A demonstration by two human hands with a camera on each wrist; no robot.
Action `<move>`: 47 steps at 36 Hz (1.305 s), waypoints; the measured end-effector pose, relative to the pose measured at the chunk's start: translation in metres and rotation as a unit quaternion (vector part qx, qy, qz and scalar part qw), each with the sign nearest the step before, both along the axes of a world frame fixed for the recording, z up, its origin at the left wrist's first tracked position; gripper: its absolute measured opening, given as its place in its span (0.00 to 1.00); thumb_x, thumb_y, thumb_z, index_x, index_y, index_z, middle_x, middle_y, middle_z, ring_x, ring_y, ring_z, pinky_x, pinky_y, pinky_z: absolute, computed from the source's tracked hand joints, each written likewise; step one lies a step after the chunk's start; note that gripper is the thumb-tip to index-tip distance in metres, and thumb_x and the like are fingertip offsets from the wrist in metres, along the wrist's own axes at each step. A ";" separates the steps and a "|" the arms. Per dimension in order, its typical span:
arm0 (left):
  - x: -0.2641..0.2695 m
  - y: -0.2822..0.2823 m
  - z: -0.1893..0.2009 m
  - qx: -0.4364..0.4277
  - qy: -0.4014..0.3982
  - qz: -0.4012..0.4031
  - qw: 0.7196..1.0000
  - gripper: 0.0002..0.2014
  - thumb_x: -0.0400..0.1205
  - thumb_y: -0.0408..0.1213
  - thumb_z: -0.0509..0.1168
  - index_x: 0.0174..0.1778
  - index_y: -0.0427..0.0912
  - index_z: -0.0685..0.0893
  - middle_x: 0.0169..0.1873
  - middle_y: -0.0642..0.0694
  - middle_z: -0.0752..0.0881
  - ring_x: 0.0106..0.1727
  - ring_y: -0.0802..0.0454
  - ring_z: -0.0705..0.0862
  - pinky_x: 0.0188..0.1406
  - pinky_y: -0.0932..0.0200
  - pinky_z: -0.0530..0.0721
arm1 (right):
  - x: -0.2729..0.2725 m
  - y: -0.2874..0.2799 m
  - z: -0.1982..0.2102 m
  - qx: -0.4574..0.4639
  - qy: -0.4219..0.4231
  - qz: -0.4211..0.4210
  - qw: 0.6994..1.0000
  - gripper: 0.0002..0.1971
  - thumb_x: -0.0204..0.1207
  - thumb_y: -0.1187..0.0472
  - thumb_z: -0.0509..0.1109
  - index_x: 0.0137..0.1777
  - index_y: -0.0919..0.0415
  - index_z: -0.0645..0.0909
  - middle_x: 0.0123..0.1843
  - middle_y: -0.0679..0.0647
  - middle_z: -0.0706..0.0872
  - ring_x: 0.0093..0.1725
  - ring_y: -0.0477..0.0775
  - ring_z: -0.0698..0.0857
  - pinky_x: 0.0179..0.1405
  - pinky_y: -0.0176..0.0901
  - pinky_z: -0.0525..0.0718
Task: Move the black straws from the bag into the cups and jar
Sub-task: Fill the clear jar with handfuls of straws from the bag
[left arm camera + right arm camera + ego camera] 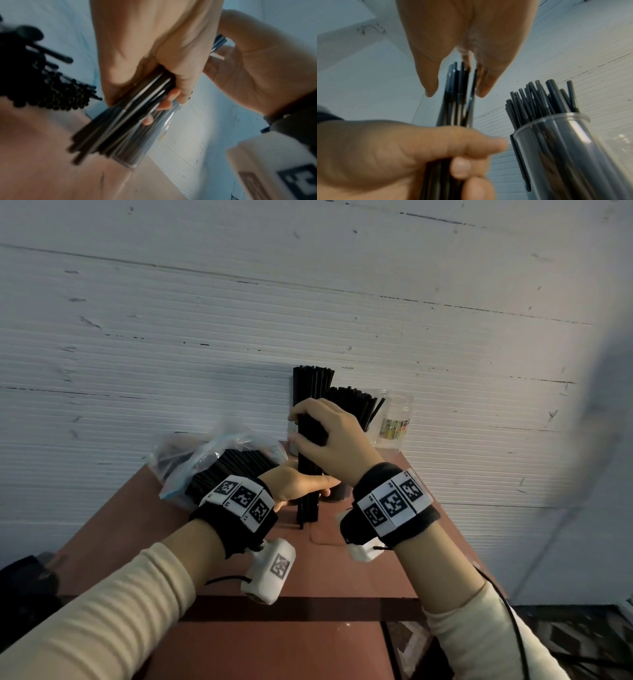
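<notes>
While the left hand grips the lower part of an upright straw bundle on the bench, the right hand curls round its middle. Bag w/ more straws lies left; behind, a straw-filled cup, then jar by the wall.

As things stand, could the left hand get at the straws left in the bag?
Probably not yet: the left hand grips the bundle of straws with the right hand. The bag lies open beside it, unblocked.
</notes>
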State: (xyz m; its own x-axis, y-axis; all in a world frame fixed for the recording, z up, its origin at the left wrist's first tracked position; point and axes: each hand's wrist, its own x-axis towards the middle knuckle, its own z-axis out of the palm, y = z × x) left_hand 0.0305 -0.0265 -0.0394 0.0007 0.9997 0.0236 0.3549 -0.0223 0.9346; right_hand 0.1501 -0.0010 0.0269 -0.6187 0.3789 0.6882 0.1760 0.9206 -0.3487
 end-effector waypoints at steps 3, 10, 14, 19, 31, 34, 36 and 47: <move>-0.001 0.000 0.004 0.029 0.011 0.034 0.999 0.23 0.76 0.55 0.70 0.42 0.34 0.87 0.36 0.45 0.88 0.44 0.51 0.85 0.63 0.50 0.79 | 0.006 0.000 0.003 -0.019 0.021 -0.026 0.999 0.32 0.74 0.55 0.76 0.76 0.56 0.69 0.67 0.50 0.76 0.62 0.38 0.74 0.65 0.28 0.74; 0.007 -0.019 0.038 0.109 0.089 -0.100 0.985 0.10 0.85 0.32 0.65 0.36 0.42 0.81 0.28 0.56 0.83 0.35 0.57 0.83 0.43 0.59 0.84 | 0.028 0.001 0.010 -0.146 -0.051 -0.062 0.986 0.48 0.62 0.42 0.82 0.79 0.50 0.61 0.64 0.44 0.70 0.60 0.42 0.74 0.56 0.30 0.77; 0.006 -0.024 0.040 0.094 0.157 -0.156 0.971 0.20 0.78 0.50 0.70 0.46 0.32 0.85 0.41 0.36 0.89 0.47 0.43 0.88 0.56 0.49 0.85 | 0.033 0.000 0.007 -0.168 -0.131 0.029 0.977 0.19 0.70 0.51 0.80 0.59 0.52 0.84 0.41 0.31 0.84 0.45 0.34 0.83 0.45 0.29 0.80; 0.015 -0.009 0.039 0.114 0.076 -0.129 0.982 0.21 0.75 0.48 0.76 0.51 0.33 0.84 0.43 0.36 0.88 0.46 0.49 0.86 0.55 0.40 0.86 | 0.040 0.005 0.024 -0.136 -0.063 0.043 0.988 0.02 0.74 0.65 0.74 0.41 0.64 0.85 0.37 0.50 0.87 0.39 0.42 0.86 0.42 0.33 0.83; 0.016 0.059 0.046 0.141 0.016 0.081 0.987 0.70 0.54 0.55 0.84 0.81 0.59 0.39 0.78 0.50 0.57 0.78 0.53 0.62 0.76 0.51 0.65 | 0.062 0.077 0.098 -0.175 0.124 -0.073 0.974 0.06 0.71 0.66 0.72 0.33 0.63 0.81 0.26 0.50 0.76 0.25 0.49 0.71 0.21 0.37 0.67; 0.011 0.071 0.042 0.109 0.015 0.063 0.992 0.61 0.62 0.45 0.84 0.82 0.54 0.48 0.69 0.54 0.73 0.71 0.54 0.74 0.68 0.57 0.73 | 0.058 0.091 0.101 -0.190 0.120 -0.084 0.971 0.06 0.70 0.65 0.72 0.33 0.61 0.80 0.26 0.52 0.75 0.26 0.51 0.70 0.21 0.38 0.66; 0.009 0.075 0.040 0.096 0.023 0.060 0.993 0.48 0.65 0.43 0.83 0.77 0.51 0.63 0.60 0.57 0.80 0.64 0.55 0.81 0.57 0.63 0.79 | 0.057 0.100 0.101 -0.189 0.116 -0.093 0.971 0.06 0.70 0.64 0.72 0.33 0.60 0.80 0.26 0.52 0.75 0.26 0.52 0.70 0.21 0.38 0.67; 0.005 0.076 0.035 0.103 0.035 0.068 0.992 0.36 0.66 0.44 0.83 0.67 0.51 0.74 0.54 0.59 0.84 0.54 0.65 0.82 0.45 0.70 0.77 | 0.037 0.115 0.088 -0.148 0.004 -0.126 0.981 0.07 0.73 0.63 0.72 0.35 0.65 0.80 0.27 0.44 0.79 0.24 0.37 0.77 0.25 0.31 0.74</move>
State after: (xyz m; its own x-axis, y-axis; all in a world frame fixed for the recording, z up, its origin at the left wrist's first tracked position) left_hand 0.0354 0.0498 -0.0047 -0.1252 0.9645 0.2323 0.4320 -0.1578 0.8879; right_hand 0.1872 0.1144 0.1151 -0.4754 0.7030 0.5289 0.3811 0.7064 -0.5964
